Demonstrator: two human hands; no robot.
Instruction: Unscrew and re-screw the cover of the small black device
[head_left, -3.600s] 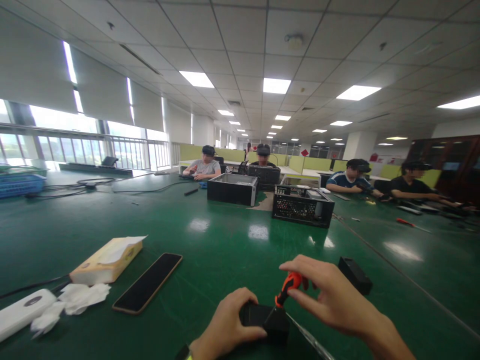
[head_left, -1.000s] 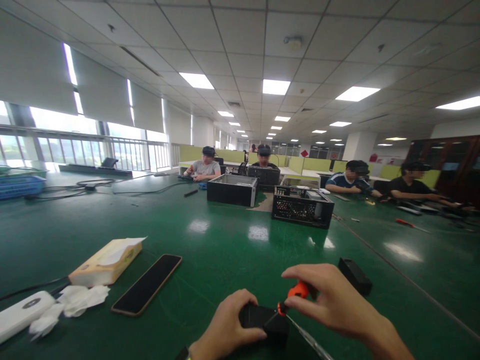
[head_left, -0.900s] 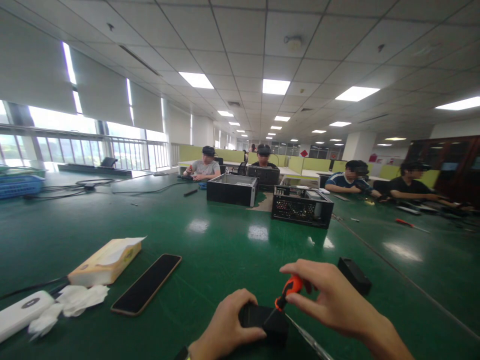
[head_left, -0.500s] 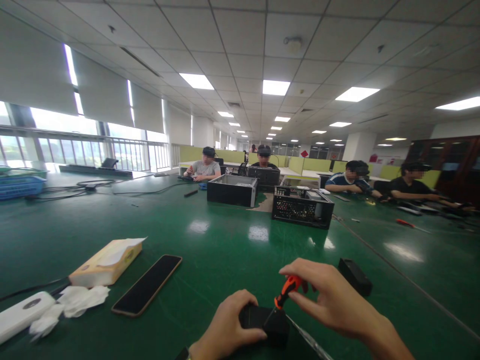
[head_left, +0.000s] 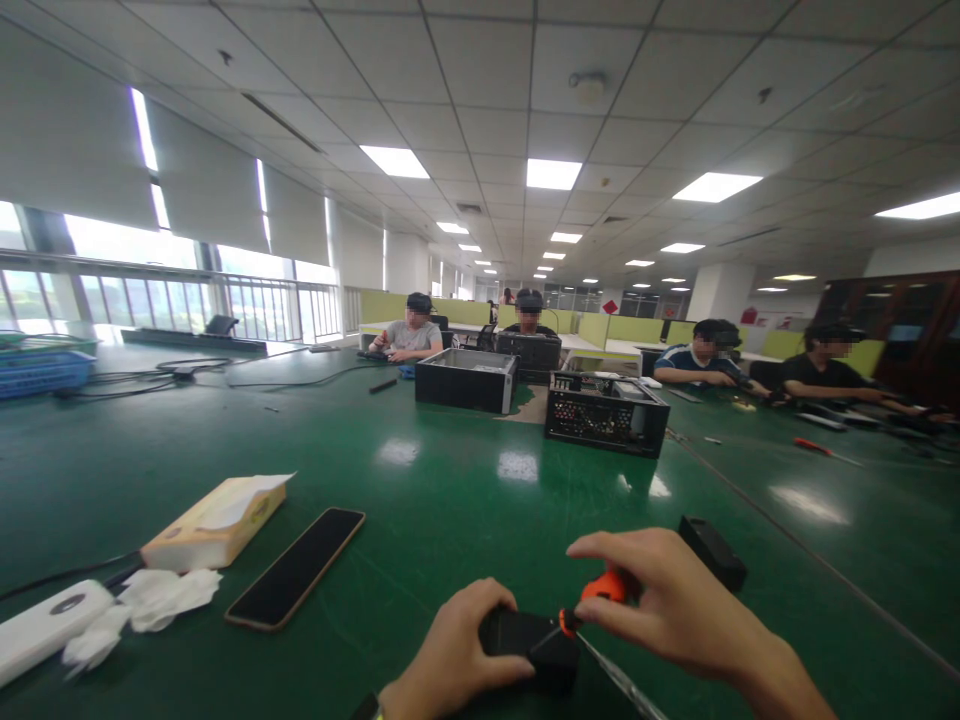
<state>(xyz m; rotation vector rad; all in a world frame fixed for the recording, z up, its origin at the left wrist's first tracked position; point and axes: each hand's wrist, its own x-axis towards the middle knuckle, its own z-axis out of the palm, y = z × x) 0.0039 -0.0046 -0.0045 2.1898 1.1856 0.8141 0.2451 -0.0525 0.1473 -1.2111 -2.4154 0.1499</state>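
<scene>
My left hand (head_left: 456, 652) is closed around the left end of a small black box-shaped part (head_left: 556, 668) at the bottom middle of the view. In my right hand (head_left: 675, 605) is a screwdriver (head_left: 604, 588) with an orange and black handle, pinched between thumb and fingers, the index finger stretched out above it. Its thin shaft slants down to the left, and the tip meets the top of the black part. Exactly what the tip touches is too small to make out. A shiny silvery strip (head_left: 619, 682) lies just right of the part.
Another black block (head_left: 712, 553) lies beyond my right hand. To the left are a phone (head_left: 296, 570), a tissue pack (head_left: 217, 525), crumpled tissues (head_left: 169, 598) and a white device (head_left: 52, 630). Two computer cases (head_left: 461, 390) stand farther back. Several people sit around the table.
My right hand has shifted slightly right and down, and the screwdriver handle has tipped over to the right, lying at a lower angle. My left hand and the black part have stayed put.
</scene>
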